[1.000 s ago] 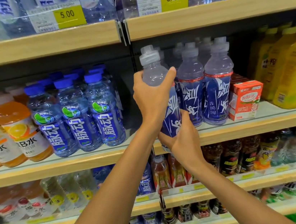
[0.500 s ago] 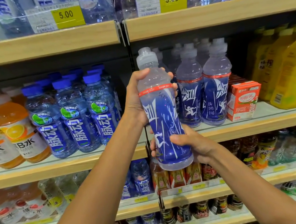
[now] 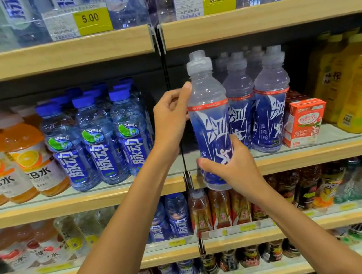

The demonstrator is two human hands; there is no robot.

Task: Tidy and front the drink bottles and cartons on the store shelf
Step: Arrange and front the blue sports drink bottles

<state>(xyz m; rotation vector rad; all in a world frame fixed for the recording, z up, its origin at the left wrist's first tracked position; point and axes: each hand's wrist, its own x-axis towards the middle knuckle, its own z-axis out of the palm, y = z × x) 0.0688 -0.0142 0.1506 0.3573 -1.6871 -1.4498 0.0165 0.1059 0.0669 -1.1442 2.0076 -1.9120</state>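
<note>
At the middle shelf [image 3: 315,153] front, the bottle [image 3: 211,119] is now upright with its label forward; half a second ago it was tilted. The right hand [image 3: 232,164] has its grip clamped round the lower body, and the left hand [image 3: 171,119] grips the shoulder. The bottle hangs just left of two matching bottles [image 3: 273,111], not yet set down. I judge it only needs placing.

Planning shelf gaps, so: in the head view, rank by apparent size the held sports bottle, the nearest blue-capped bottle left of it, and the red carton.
1. held sports bottle, though nearness to the camera inflates it
2. blue-capped bottle
3. red carton
</note>
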